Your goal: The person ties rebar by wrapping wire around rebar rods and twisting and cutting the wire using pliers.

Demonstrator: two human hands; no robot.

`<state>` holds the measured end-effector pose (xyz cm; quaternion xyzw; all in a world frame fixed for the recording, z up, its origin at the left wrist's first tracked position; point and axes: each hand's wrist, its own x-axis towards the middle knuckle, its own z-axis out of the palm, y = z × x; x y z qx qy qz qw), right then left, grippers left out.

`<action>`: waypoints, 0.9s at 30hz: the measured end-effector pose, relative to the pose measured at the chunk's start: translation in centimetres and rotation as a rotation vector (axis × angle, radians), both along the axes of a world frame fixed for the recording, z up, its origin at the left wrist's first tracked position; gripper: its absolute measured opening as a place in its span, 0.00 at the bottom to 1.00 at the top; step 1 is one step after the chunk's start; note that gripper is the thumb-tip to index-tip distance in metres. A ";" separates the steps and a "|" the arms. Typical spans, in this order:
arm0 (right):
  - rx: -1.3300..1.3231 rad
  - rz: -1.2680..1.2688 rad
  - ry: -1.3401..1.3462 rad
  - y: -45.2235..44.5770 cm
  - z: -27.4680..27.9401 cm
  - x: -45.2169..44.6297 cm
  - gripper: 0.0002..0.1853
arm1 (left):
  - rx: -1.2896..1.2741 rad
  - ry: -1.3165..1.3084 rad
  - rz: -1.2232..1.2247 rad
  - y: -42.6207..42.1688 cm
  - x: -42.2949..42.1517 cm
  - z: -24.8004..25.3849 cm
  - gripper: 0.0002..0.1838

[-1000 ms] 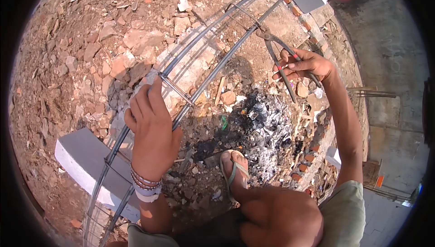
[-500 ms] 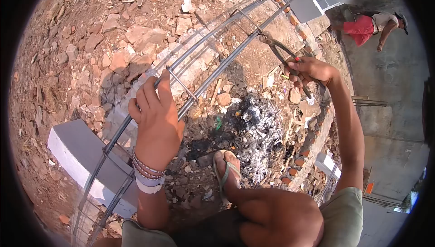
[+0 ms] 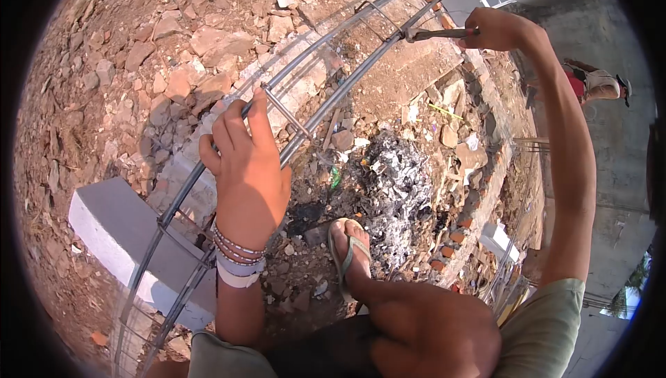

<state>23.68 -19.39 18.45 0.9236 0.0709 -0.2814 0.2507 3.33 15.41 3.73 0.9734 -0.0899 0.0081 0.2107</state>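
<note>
A long rebar cage (image 3: 347, 85), made of steel bars joined by square stirrups, runs diagonally from lower left to upper right. My left hand (image 3: 248, 163), with bracelets at the wrist, curls its fingers over the upper bar beside a stirrup. Farther up the cage, my right hand (image 3: 505, 29) is closed around the handles of a pair of pincers (image 3: 444, 33). Their jaws meet the lower bar where a stirrup crosses it. Any tie wire in the jaws is too small to make out.
Grey-and-white blocks (image 3: 149, 239) support the cage at lower left and top right. Ash (image 3: 399, 191) and rubble lie beside my sandalled foot (image 3: 352, 256). A brick edging (image 3: 479, 201) runs along the right. Another person (image 3: 600, 85) stands near the concrete wall (image 3: 610, 163).
My right hand has swung up and away, turning the pincers from a downward slant to nearly level, jaws still at the same joint. My left hand keeps its place on the bar.
</note>
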 end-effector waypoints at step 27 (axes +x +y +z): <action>0.123 0.235 -0.628 -0.8 -5.6 -8.1 0.11 | -0.036 0.068 0.036 0.0 1.0 0.4 0.45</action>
